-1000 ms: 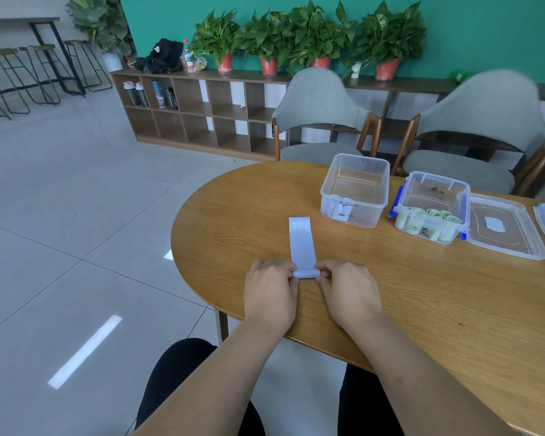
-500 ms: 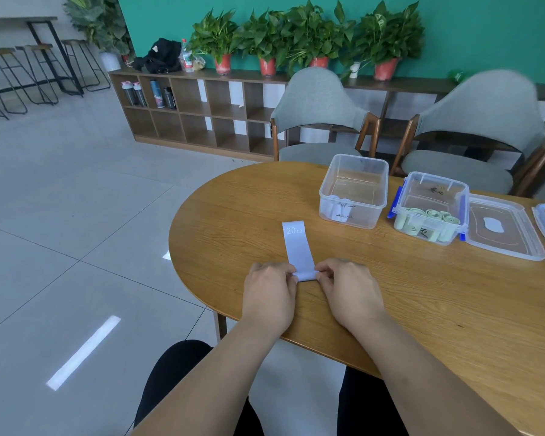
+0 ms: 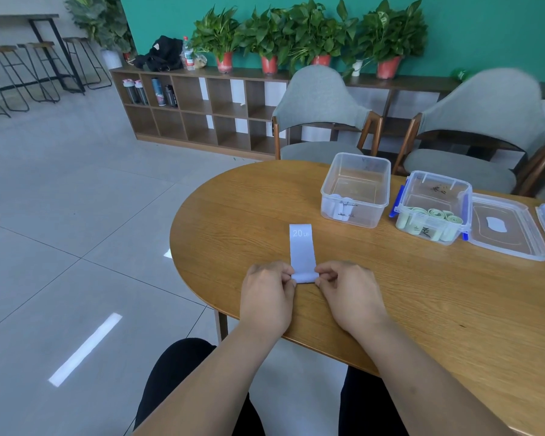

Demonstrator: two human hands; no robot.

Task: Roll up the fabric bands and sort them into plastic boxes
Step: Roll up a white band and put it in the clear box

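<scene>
Pale lavender fabric band (image 3: pixel 302 247), "20 LB" printed at its far end, lies flat and lengthwise on the wooden table (image 3: pixel 438 303), near the front edge. Its near end is curled into a small roll, and both hands are on it. The left hand (image 3: pixel 266 294) pinches the roll's left side and the right hand (image 3: pixel 350 294) pinches its right side, fingers curled in, backs up, wrists low on the table, forearms angling in from below. Beyond, the clear plastic box (image 3: pixel 372 214) holds white rolls (image 3: pixel 339 209) in its near corner. Beside it, the blue-latched box (image 3: pixel 434 193) holds green rolls (image 3: pixel 428 220), with a clear lid (image 3: pixel 510 234) lying flat just right of it.
</scene>
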